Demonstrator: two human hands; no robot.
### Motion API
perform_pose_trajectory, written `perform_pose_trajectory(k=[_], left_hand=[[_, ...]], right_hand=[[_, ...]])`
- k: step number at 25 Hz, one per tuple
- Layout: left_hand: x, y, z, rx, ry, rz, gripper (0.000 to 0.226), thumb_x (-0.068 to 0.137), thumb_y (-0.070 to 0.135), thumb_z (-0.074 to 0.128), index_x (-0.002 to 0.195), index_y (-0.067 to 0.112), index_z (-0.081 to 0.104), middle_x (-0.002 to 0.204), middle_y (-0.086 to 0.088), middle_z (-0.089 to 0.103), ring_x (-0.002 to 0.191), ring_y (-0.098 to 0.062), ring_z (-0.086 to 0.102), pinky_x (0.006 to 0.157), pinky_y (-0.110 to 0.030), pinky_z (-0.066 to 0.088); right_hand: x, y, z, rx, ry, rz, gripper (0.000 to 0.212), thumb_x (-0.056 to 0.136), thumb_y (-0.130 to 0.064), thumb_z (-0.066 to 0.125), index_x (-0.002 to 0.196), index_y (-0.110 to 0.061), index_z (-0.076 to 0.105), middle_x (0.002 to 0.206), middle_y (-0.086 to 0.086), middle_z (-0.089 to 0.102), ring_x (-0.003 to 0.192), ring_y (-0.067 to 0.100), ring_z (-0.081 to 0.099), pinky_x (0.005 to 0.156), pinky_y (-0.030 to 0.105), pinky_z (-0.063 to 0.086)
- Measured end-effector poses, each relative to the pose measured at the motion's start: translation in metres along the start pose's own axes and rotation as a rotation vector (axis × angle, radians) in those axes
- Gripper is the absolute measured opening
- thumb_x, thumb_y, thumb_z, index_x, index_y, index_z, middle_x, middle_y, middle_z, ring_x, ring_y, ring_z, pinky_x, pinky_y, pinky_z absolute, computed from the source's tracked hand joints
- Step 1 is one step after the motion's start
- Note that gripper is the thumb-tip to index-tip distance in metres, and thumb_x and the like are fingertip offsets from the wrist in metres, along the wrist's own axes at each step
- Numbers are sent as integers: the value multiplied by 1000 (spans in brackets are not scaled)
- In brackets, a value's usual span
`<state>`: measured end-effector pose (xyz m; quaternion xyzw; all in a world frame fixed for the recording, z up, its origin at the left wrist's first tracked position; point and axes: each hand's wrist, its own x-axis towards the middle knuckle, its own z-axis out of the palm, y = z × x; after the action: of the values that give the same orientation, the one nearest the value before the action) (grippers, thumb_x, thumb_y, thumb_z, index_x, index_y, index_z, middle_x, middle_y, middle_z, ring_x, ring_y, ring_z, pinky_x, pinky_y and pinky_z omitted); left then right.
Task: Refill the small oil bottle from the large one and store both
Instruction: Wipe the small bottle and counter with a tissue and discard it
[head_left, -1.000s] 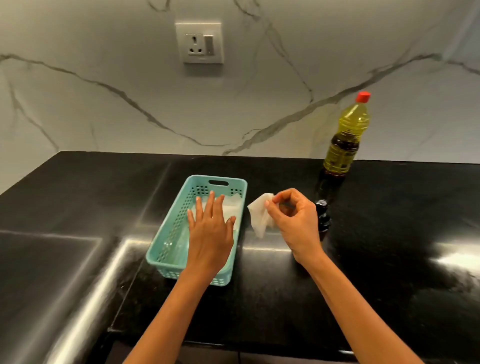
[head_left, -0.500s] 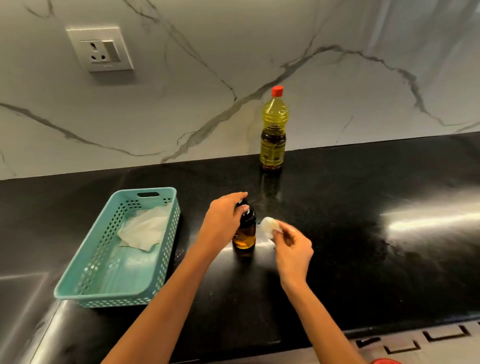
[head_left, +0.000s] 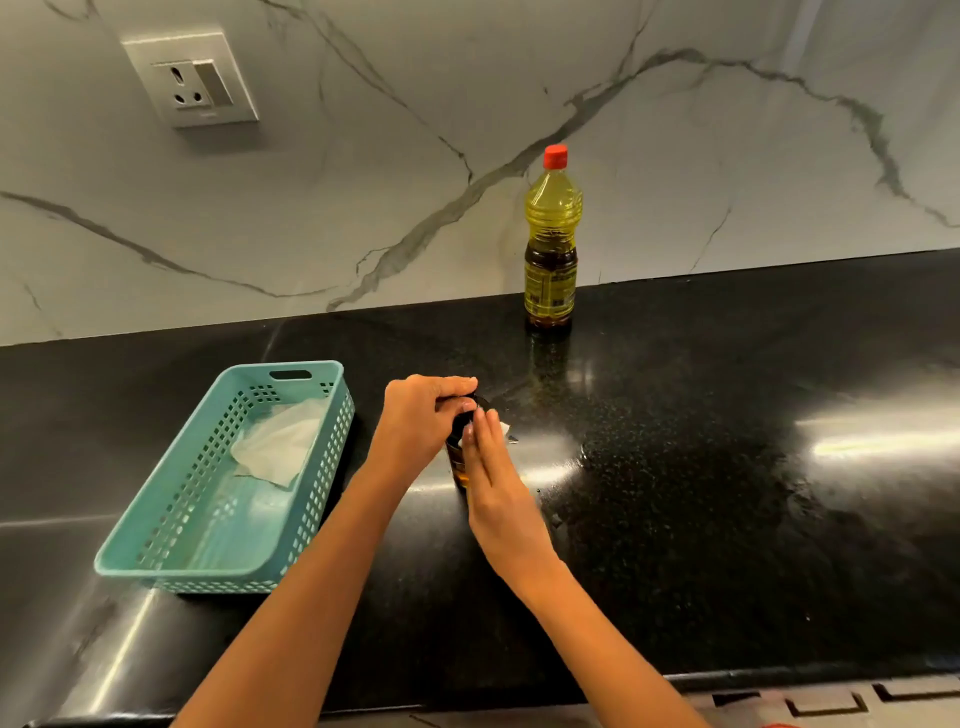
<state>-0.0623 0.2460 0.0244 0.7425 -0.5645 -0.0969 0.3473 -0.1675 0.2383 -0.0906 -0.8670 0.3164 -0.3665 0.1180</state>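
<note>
My left hand (head_left: 426, 415) grips the small oil bottle (head_left: 456, 463) at its cap, upright on the counter (head_left: 675, 415). My right hand (head_left: 493, 467) lies flat-fingered against its side. Risk: uneven side pressure could tip it, spilling oil.

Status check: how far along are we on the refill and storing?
Looks done: the large bottle stands capped by the wall, so pouring seems over, though that is unconfirmed. In hand: the left hand grips the small bottle by its top; the right hand lays straight fingers on it, a tissue beside. Left: both bottles sit outside the basket.
</note>
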Motion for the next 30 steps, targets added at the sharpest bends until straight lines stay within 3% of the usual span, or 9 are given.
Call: perform_pose_trajectory(k=[4, 7, 10, 14, 16, 19, 23, 28, 30], left_hand=[[2, 0, -3, 14, -17, 9, 28, 80, 5, 67, 107, 8, 67, 108, -9, 69, 102, -14, 63, 85, -2, 35], [1, 1, -2, -6, -17, -9, 28, 79, 3, 67, 107, 7, 67, 107, -9, 69, 102, -14, 63, 86, -6, 39], [2, 2, 0, -18, 7, -20, 26, 80, 2, 67, 105, 8, 68, 106, -9, 70, 101, -14, 64, 90, -12, 43], [2, 1, 1, -30, 17, -27, 26, 78, 1, 67, 104, 6, 69, 105, -10, 69, 98, -10, 61, 84, 0, 36], [1, 0, 1, -24, 19, -17, 25, 79, 2, 67, 104, 6, 69, 105, -10, 69, 100, -13, 63, 84, 0, 36], [-1, 0, 2, -12, 36, -16, 26, 79, 2, 67, 105, 8, 69, 107, -8, 69, 100, -9, 61, 84, 1, 36], [-1, -1, 4, -47, 45, -35, 26, 79, 1, 66, 105, 7, 69, 106, -8, 69, 98, -5, 59, 79, 7, 35], [-2, 0, 5, -26, 52, -37, 28, 80, 3, 65, 108, 8, 67, 111, -9, 67, 102, -9, 59, 84, 2, 33], [-3, -1, 6, -20, 61, -39, 28, 81, 2, 65, 109, 8, 66, 112, -9, 67, 102, -8, 58, 83, 3, 31]], right_hand=[[6, -4, -1, 313, 41, 166, 70, 79, 21, 54, 141, 3, 27, 150, 13, 23, 141, 22, 15, 111, 10, 7], [38, -5, -18, 615, 34, 512, 41, 99, -8, 36, 140, -3, 35, 147, 10, 36, 136, 18, 33, 106, 12, 25], [49, -5, -20, 740, 34, 675, 42, 101, -20, 31, 141, -7, 35, 145, 8, 40, 135, 15, 35, 110, 25, 30], [-1, -27, 3, 680, 63, 767, 46, 100, -13, 33, 145, -10, 25, 143, 10, 42, 130, 17, 40, 109, 34, 32], [-10, -22, 9, 594, 13, 799, 46, 99, -8, 34, 144, -8, 29, 119, 11, 56, 100, 13, 50, 90, 22, 43], [12, -13, -4, 492, 155, 773, 29, 96, -3, 39, 120, -3, 54, 82, 4, 56, 62, 6, 46, 57, 13, 35], [21, -17, -14, 457, 330, 645, 19, 91, 0, 51, 104, -3, 64, 90, 6, 69, 76, 14, 61, 63, 19, 42], [0, 0, 6, 419, 120, 777, 19, 94, -5, 46, 96, -3, 64, 81, 8, 65, 73, 19, 56, 62, 31, 39], [13, 2, 0, 392, 143, 721, 21, 94, -6, 45, 90, -6, 66, 82, 5, 63, 79, 19, 55, 65, 24, 37]])
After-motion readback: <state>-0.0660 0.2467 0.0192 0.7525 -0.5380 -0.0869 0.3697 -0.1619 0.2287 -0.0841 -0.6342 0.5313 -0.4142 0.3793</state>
